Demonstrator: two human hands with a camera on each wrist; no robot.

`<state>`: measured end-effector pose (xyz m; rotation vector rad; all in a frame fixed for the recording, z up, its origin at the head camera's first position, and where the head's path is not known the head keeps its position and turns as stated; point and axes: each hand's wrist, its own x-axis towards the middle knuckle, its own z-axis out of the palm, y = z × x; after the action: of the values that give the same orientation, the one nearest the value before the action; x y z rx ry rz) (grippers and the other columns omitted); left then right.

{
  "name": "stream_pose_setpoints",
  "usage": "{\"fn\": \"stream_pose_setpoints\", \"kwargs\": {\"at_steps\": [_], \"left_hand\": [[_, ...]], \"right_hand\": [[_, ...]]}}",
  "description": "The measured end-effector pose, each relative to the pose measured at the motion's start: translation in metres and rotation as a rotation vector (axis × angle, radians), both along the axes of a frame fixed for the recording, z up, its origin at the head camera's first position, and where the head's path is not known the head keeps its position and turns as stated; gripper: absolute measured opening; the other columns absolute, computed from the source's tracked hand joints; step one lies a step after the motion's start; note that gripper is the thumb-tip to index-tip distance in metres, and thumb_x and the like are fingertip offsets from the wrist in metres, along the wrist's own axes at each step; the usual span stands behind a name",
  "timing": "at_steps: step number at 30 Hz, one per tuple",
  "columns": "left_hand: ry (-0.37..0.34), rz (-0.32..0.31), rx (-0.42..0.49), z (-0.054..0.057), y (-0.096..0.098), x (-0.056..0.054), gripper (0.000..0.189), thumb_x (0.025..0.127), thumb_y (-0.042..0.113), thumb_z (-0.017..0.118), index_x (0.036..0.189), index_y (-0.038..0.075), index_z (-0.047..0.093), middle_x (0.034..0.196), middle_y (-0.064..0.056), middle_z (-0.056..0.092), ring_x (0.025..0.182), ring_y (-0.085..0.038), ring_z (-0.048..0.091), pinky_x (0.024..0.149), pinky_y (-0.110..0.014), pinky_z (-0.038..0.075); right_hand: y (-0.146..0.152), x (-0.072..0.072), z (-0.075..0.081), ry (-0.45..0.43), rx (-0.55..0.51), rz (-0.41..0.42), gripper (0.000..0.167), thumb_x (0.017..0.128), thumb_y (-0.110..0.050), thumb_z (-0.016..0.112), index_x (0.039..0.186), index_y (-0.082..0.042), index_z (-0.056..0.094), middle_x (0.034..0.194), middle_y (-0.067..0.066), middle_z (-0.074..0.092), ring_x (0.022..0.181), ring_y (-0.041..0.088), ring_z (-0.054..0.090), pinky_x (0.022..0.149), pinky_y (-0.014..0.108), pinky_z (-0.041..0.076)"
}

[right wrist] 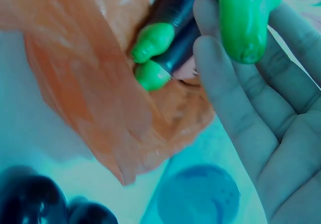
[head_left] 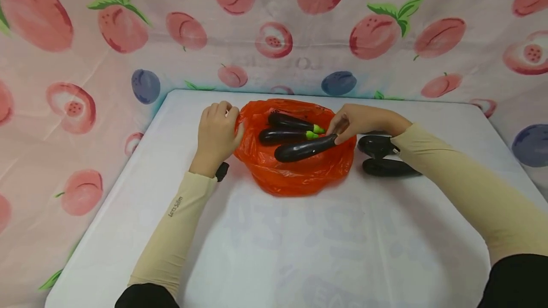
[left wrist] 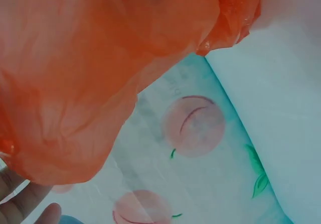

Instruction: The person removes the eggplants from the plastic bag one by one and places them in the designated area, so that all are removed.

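Observation:
An orange-red plastic bag [head_left: 295, 179] lies spread on the table, its mouth facing up. Two dark eggplants [head_left: 282, 137] with green stems rest inside it. My right hand [head_left: 357, 120] pinches a third eggplant [head_left: 304, 150] near its stem end, over the bag's opening. In the right wrist view that eggplant's green stem [right wrist: 246, 28] shows between the fingers. At the bag's left rim, my left hand [head_left: 217, 132] grips the plastic with curled fingers. The left wrist view shows the bag [left wrist: 75, 83] draped close to the fingertips [left wrist: 30, 199].
Several more dark eggplants [head_left: 389, 168] lie on the white table [head_left: 321, 236] right of the bag, partly hidden by my right forearm. A fruit-printed cloth [head_left: 184, 61] hangs behind the table's back edge and along the left side.

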<state>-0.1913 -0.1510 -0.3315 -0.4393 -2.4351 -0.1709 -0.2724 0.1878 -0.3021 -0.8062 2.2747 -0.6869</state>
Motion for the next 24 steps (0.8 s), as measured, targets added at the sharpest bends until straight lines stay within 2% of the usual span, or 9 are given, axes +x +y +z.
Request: {"fn": "stream_pose_setpoints", "kwargs": {"at_steps": [4,11,16,24], "left_hand": [[0.014,0.001,0.004,0.001,0.002,0.001,0.017,0.086,0.016,0.058,0.092,0.001,0.060,0.096,-0.017,0.058,0.088,-0.033,0.053,0.083,-0.044,0.044],[-0.023,-0.004,0.060,-0.001,0.002,0.004,0.016,0.085,0.015,0.059,0.092,0.000,0.060,0.096,-0.018,0.059,0.088,-0.034,0.054,0.084,-0.045,0.045],[-0.040,-0.014,0.082,-0.002,0.002,0.004,0.017,0.085,0.014,0.059,0.094,0.000,0.061,0.097,-0.019,0.059,0.089,-0.034,0.054,0.084,-0.045,0.045],[-0.054,-0.021,0.106,-0.003,0.001,0.003,0.017,0.085,0.014,0.059,0.094,-0.001,0.061,0.096,-0.019,0.059,0.088,-0.034,0.054,0.084,-0.045,0.046]], "right_hand": [[0.014,0.002,0.009,0.012,-0.036,-0.041,0.024,0.080,-0.013,0.072,0.102,-0.005,0.071,0.095,0.007,0.072,0.087,0.014,0.067,0.081,0.028,0.053],[0.048,0.007,0.027,0.017,-0.078,-0.092,0.030,0.082,-0.013,0.071,0.108,0.000,0.068,0.094,0.007,0.072,0.085,0.014,0.069,0.078,0.024,0.054],[0.077,0.014,0.036,0.076,-0.035,-0.149,0.032,0.082,-0.014,0.070,0.112,-0.001,0.067,0.097,0.005,0.072,0.085,0.009,0.068,0.076,0.019,0.052],[0.134,0.029,0.038,0.121,-0.004,-0.258,0.036,0.083,-0.011,0.069,0.116,0.003,0.063,0.090,-0.014,0.069,0.081,0.005,0.066,0.070,0.021,0.052]]}}
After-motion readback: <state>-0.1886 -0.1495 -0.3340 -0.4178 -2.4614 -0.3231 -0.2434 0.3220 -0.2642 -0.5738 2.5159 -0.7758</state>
